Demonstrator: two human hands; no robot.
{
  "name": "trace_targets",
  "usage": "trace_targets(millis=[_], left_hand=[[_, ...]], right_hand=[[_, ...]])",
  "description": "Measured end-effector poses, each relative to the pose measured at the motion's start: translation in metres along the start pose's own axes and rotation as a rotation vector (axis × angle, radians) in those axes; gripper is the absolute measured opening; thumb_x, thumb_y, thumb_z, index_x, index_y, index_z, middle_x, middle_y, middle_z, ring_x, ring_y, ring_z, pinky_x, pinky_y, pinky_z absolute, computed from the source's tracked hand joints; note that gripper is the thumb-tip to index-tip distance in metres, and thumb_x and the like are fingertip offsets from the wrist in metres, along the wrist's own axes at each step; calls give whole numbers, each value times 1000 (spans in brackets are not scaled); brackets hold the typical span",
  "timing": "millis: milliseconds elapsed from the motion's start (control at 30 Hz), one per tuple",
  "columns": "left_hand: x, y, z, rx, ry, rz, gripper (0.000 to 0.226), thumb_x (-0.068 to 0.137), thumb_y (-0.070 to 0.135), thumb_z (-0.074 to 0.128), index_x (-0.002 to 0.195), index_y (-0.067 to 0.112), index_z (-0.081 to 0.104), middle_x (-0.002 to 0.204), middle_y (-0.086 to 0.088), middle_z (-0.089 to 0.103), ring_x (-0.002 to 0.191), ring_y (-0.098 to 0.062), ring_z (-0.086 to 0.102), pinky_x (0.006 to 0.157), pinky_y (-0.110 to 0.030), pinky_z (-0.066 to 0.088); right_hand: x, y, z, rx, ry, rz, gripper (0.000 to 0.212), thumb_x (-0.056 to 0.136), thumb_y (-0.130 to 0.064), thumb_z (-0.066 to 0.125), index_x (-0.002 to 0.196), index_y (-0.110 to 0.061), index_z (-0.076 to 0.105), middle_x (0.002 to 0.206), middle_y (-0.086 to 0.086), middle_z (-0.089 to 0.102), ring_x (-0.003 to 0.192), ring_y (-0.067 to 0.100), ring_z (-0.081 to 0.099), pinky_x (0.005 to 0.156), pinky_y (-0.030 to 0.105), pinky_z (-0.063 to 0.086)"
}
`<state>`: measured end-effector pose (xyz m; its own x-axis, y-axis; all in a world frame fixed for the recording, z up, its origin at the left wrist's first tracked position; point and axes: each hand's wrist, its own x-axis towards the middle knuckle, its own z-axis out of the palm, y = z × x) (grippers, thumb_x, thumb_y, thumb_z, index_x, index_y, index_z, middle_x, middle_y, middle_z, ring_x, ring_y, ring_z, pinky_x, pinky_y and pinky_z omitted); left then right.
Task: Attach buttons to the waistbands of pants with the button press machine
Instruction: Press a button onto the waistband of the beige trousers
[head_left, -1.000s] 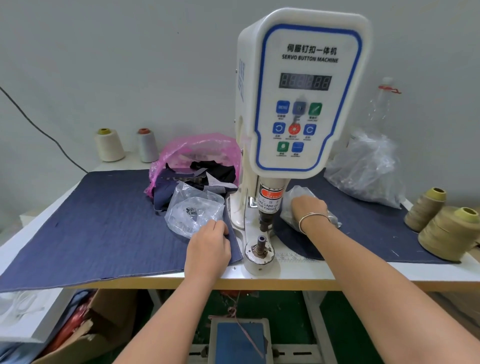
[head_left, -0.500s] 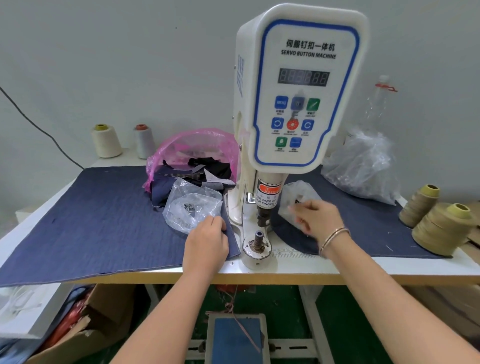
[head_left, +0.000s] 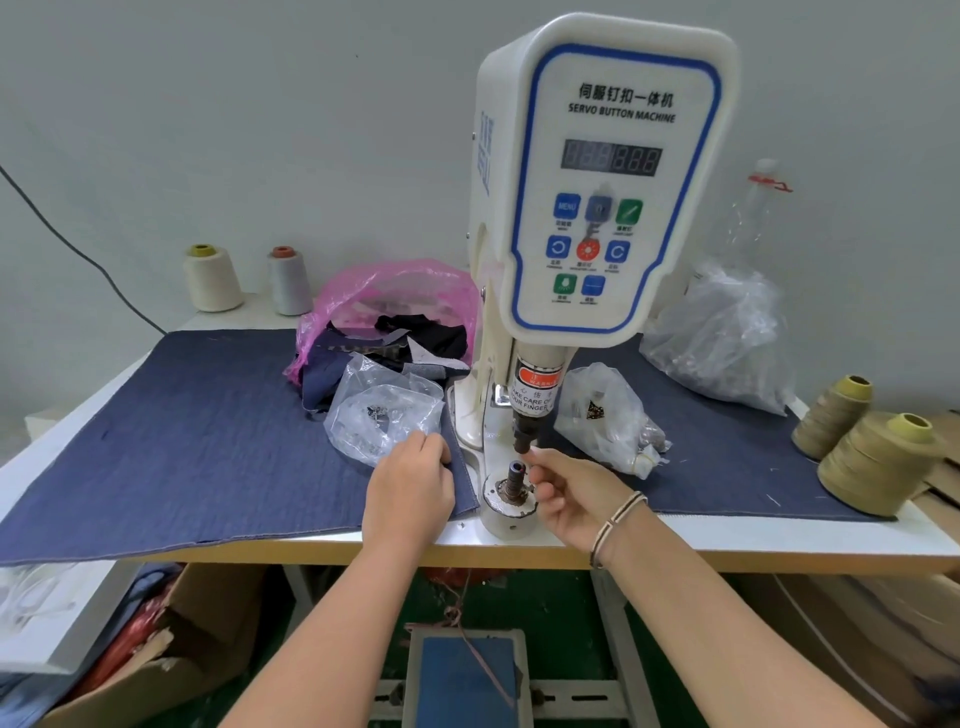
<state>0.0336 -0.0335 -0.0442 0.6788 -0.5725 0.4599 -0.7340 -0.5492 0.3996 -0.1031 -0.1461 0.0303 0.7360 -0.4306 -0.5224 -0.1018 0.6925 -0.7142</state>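
Right hand (head_left: 571, 496) now at "SERVO BUTTON MACHINE" (head_left: 618, 182)

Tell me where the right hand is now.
In the head view the right hand is just right of centre, its fingertips at the gap between the press head and the lower die.

Both forearms are bare from the bottom edge up to the wrists, with no sleeves showing. The left grip (head_left: 410, 486) wears nothing: no ring, watch or glove. The right grip (head_left: 574, 493) is bare too, and its wrist carries a bracelet (head_left: 615, 525) of several thin bands, pale and dark side by side, wrapped close round the wrist. No nail polish can be made out on the fingers.
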Motion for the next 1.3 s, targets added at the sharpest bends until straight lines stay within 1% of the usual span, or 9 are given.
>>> trace_targets(millis=[200,433,533,667,733,833,1033,1167,1300], left_hand=[[0,-1,1,-2,7,3,7,89,14,52,91,15,59,86,2,56,73,-15,49,63,-24,36],[0,-1,3,-3,15,-1,6,89,13,53,90,16,59,86,2,55,71,-13,47,61,-23,33],[0,-1,1,-22,42,25,7,87,8,55,89,13,60,88,-1,54,68,-16,47,60,-25,34],[4,-1,-7,-129,142,98,16,84,10,49,92,12,62,91,-2,58,74,-18,51,67,-29,35],[14,-13,-17,-167,197,-8,24,87,14,43,97,11,64,96,-2,63,85,-22,56,72,-35,37],[39,-44,-30,24,159,-186,22,93,14,48,100,17,69,103,0,69,96,-28,55,80,-40,34],[73,-72,-38,597,-217,-105,27,91,18,44,86,25,70,81,6,67,87,-18,50,82,-34,26],[84,-63,-32,642,-300,-111,24,90,19,43,73,24,59,81,5,67,78,-16,51,81,-34,25],[83,-63,-25,620,-290,-167,20,87,14,46,75,24,57,83,5,68,78,-15,55,75,-31,25]], right_hand=[[-3,5,1,200,-109,95,25,64,-7,66,87,-3,58,47,0,53,30,5,44,28,13,32],[1,7,0,388,-169,110,13,72,-5,59,82,3,60,47,3,50,28,8,43,27,14,33],[8,8,-6,190,-134,3,12,72,-6,63,80,2,64,49,6,53,30,8,43,28,14,33],[33,-7,-26,-208,180,-293,11,88,-3,59,92,0,68,44,5,53,28,5,35,29,13,27],[46,-12,-38,-462,301,-434,15,92,-6,55,95,-5,69,46,5,53,28,7,35,30,16,27],[60,-8,-49,-742,346,-546,17,95,-11,52,95,-11,69,51,5,55,30,6,39,34,18,33],[67,-1,-57,-832,324,-639,22,96,-14,50,86,-23,66,53,1,57,34,0,44,37,13,35],[68,1,-57,-854,326,-671,21,97,-14,50,88,-23,66,55,1,58,36,-1,46,39,12,37],[69,2,-58,-870,327,-684,21,97,-14,49,87,-24,65,55,1,58,37,-1,47,40,12,37]])
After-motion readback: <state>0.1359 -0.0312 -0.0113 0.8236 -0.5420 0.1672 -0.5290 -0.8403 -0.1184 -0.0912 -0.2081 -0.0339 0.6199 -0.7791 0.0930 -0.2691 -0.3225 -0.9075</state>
